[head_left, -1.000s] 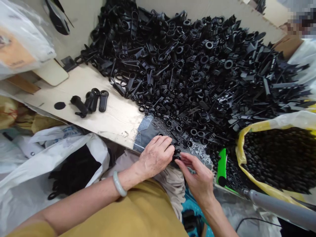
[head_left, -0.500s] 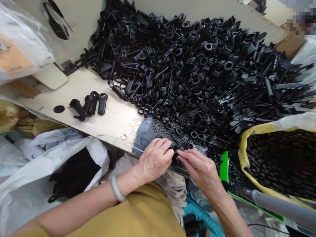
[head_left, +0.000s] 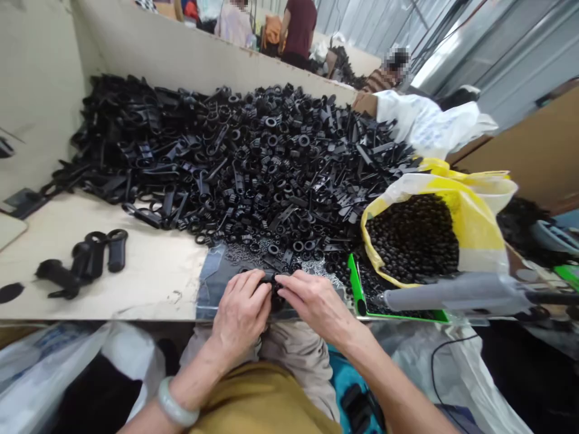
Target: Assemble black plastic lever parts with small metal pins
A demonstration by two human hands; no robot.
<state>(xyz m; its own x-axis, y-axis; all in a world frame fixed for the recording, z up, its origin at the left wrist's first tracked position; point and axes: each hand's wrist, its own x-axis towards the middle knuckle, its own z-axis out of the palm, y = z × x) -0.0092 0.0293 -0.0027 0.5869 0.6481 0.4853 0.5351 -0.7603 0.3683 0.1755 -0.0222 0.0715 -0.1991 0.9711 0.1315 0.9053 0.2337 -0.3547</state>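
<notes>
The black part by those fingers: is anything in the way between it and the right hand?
Nothing visible. The right hand has its fingertips at the black part; the left hand covers some of it from the other side. The heap of black pieces lies beyond both hands.

Beyond a pale partition (head_left: 181,53), a person in a dark red top (head_left: 301,27) is standing beside something orange (head_left: 272,29), while a person in a pale top (head_left: 233,25) is showing further left. Nearer on the right, a person in a striped top (head_left: 379,80) is appearing over the partition's edge. A corrugated wall (head_left: 515,69) is rising behind a white plastic bag (head_left: 414,117) with blue print — and a brown board (head_left: 527,144) is leaning at a slant. Below the counter (head_left: 151,286), a white sack (head_left: 147,355) is gaping around dark contents — and a black cable (head_left: 433,361) is curving at the right.
</notes>
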